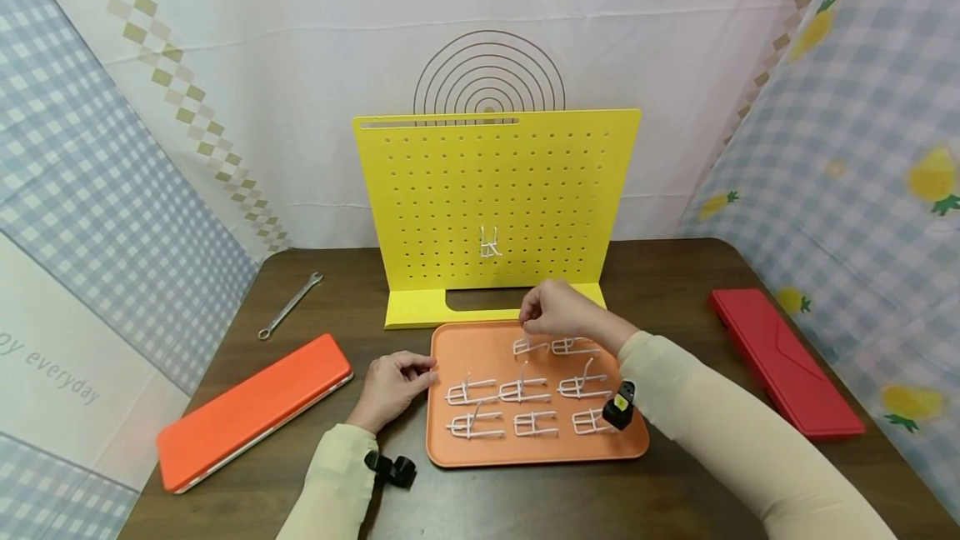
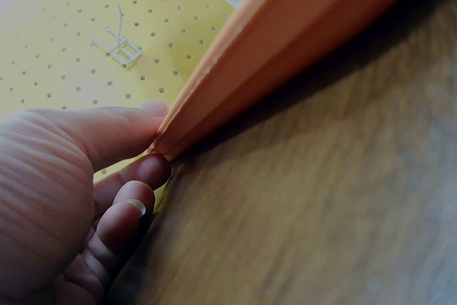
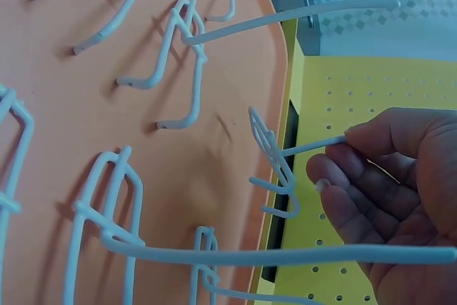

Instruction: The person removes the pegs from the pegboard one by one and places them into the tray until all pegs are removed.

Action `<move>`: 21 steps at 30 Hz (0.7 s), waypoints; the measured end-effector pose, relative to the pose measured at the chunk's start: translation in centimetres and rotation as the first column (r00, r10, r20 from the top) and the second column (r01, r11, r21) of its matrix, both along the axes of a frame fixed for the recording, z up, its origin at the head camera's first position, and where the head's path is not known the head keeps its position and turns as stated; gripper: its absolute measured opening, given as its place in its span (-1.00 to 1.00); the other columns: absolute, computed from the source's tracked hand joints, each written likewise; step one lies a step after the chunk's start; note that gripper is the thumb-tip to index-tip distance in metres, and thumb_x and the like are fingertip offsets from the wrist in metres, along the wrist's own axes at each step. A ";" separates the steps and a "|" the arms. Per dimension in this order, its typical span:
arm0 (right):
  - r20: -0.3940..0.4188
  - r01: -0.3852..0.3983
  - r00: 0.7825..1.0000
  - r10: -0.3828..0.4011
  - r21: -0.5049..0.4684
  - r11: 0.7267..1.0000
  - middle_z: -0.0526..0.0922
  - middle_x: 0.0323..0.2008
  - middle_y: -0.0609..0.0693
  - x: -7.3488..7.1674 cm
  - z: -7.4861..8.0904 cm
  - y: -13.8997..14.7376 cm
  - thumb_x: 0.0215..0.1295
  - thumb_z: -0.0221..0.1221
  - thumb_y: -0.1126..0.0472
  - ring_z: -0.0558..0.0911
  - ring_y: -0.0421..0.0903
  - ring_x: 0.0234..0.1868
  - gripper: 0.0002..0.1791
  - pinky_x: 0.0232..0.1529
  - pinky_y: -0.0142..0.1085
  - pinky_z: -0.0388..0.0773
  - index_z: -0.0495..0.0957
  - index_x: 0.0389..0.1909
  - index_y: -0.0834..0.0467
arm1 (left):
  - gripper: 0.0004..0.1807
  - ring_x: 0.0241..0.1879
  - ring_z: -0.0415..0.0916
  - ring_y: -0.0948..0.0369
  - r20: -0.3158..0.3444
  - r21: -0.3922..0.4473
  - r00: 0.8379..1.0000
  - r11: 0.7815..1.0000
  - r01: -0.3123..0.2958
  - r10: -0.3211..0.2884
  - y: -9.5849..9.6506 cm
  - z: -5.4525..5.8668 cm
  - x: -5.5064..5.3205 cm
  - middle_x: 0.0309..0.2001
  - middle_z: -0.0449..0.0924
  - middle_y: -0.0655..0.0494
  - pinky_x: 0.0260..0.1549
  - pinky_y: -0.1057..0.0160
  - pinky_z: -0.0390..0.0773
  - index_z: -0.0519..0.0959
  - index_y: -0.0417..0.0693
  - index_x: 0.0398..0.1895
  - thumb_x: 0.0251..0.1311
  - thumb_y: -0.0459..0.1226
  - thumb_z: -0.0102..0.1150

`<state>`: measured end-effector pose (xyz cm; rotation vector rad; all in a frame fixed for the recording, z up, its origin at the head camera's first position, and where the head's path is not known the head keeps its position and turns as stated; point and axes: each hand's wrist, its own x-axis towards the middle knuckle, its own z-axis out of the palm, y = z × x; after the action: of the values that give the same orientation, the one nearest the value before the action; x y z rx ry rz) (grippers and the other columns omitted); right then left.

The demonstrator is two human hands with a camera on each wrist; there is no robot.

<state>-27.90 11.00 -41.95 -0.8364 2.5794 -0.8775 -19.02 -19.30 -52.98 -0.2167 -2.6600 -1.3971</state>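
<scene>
My right hand (image 1: 561, 308) pinches a white pegboard hook (image 3: 270, 149) by the end of its straight prong, between thumb and forefinger. In the right wrist view this hook is by the far rim of the orange tray (image 1: 465, 340); whether it still touches the tray I cannot tell. At the tray's left edge my left hand (image 1: 393, 386) grips the rim, thumb above and fingers below. Several other white hooks (image 1: 535, 423) lie in rows on the tray. One more hook (image 1: 489, 242) is mounted on the yellow pegboard (image 1: 435, 190), low and near its middle.
Behind the tray the pegboard stands upright on its yellow base (image 1: 416, 307). On the left are an orange-red case (image 1: 255, 407) and a combination wrench (image 1: 291, 307). A red case (image 1: 787, 361) lies at the right. Curtains (image 1: 315, 65) enclose the table.
</scene>
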 end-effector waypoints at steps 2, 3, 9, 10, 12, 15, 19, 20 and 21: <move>0.005 0.000 1.000 0.000 0.001 1.000 0.64 -0.51 -0.15 0.0 -0.1 0.0 0.14 0.27 0.33 0.54 -0.18 -0.50 -0.94 -0.41 -0.29 0.51 0.70 -0.42 0.12 | -0.85 -0.52 0.46 0.31 0.000 -0.001 1.000 1.000 0.000 0.000 0.0 0.0 0.0 -0.40 0.62 0.37 -0.53 0.35 0.46 0.74 0.15 -0.33 0.00 -0.25 0.47; 0.005 -0.002 1.000 0.002 0.002 1.000 0.64 -0.51 -0.16 0.0 -0.2 0.0 0.15 0.27 0.32 0.54 -0.18 -0.51 -0.94 -0.41 -0.29 0.50 0.71 -0.41 0.14 | -0.85 -0.52 0.46 0.31 -0.001 -0.001 1.000 1.000 0.000 0.000 0.0 0.0 0.0 -0.40 0.62 0.37 -0.53 0.35 0.46 0.74 0.16 -0.33 0.00 -0.25 0.47; 0.004 -0.011 1.000 0.011 0.004 1.000 0.65 -0.49 -0.16 -0.1 -0.2 -0.3 0.15 0.28 0.31 0.56 -0.18 -0.48 -0.95 -0.39 -0.29 0.52 0.71 -0.38 0.16 | -0.86 -0.52 0.46 0.32 -0.008 0.000 1.000 1.000 0.007 -0.007 0.0 0.0 0.0 -0.41 0.62 0.38 -0.54 0.35 0.46 0.74 0.15 -0.34 0.00 -0.25 0.46; 0.006 -0.012 1.000 0.012 0.005 1.000 0.65 -0.48 -0.16 -0.1 -0.2 -0.4 0.15 0.28 0.31 0.57 -0.18 -0.47 -0.95 -0.38 -0.29 0.53 0.71 -0.38 0.16 | -0.86 -0.52 0.46 0.32 -0.009 -0.001 1.000 1.000 0.009 -0.009 0.0 0.0 0.0 -0.41 0.62 0.38 -0.54 0.35 0.46 0.74 0.15 -0.33 0.00 -0.24 0.46; 0.010 -0.013 1.000 0.013 0.011 1.000 0.65 -0.48 -0.17 -0.1 -0.2 -0.7 0.16 0.29 0.30 0.59 -0.19 -0.45 -0.94 -0.36 -0.30 0.55 0.71 -0.37 0.18 | -0.86 -0.52 0.46 0.32 -0.009 0.001 1.000 1.000 0.010 -0.010 0.0 0.0 0.0 -0.42 0.61 0.38 -0.54 0.35 0.46 0.74 0.15 -0.33 0.00 -0.25 0.46; 0.015 -0.014 1.000 0.014 0.019 1.000 0.65 -0.47 -0.17 -0.2 -0.4 -1.0 0.16 0.29 0.30 0.61 -0.21 -0.42 -0.95 -0.34 -0.31 0.56 0.71 -0.36 0.17 | -0.86 -0.53 0.45 0.32 -0.010 0.001 1.000 1.000 0.009 -0.009 0.0 0.0 0.0 -0.42 0.61 0.38 -0.54 0.35 0.46 0.74 0.16 -0.33 0.00 -0.25 0.46; 0.018 -0.016 1.000 0.016 0.028 0.999 0.65 -0.47 -0.18 -0.4 -0.8 -1.2 0.16 0.30 0.30 0.61 -0.21 -0.42 -0.95 -0.34 -0.31 0.56 0.71 -0.37 0.16 | -0.85 -0.53 0.45 0.32 -0.008 0.001 1.000 1.000 0.008 -0.008 0.0 0.0 -0.1 -0.42 0.61 0.38 -0.54 0.35 0.46 0.74 0.16 -0.33 0.00 -0.25 0.47; 0.016 -0.016 1.000 0.016 0.031 0.999 0.65 -0.47 -0.18 -0.4 -0.9 -1.3 0.16 0.30 0.30 0.61 -0.21 -0.43 -0.95 -0.35 -0.31 0.56 0.71 -0.37 0.16 | -0.85 -0.52 0.45 0.32 -0.007 0.000 1.000 1.000 0.007 -0.007 0.0 0.0 -0.1 -0.42 0.61 0.38 -0.54 0.35 0.46 0.74 0.15 -0.33 0.00 -0.25 0.47; 0.017 -0.016 1.000 0.015 0.033 0.999 0.65 -0.47 -0.18 -0.5 -1.0 -1.3 0.16 0.30 0.30 0.61 -0.20 -0.43 -0.95 -0.35 -0.31 0.56 0.71 -0.37 0.16 | -0.85 -0.52 0.46 0.32 -0.005 0.001 1.000 1.000 0.006 -0.006 0.0 0.0 -0.1 -0.41 0.61 0.38 -0.54 0.35 0.46 0.74 0.16 -0.33 0.00 -0.25 0.47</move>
<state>-28.38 9.71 -42.92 -0.8349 2.5624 -0.8310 -19.10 -19.30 -53.02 -0.2279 -2.6567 -1.3975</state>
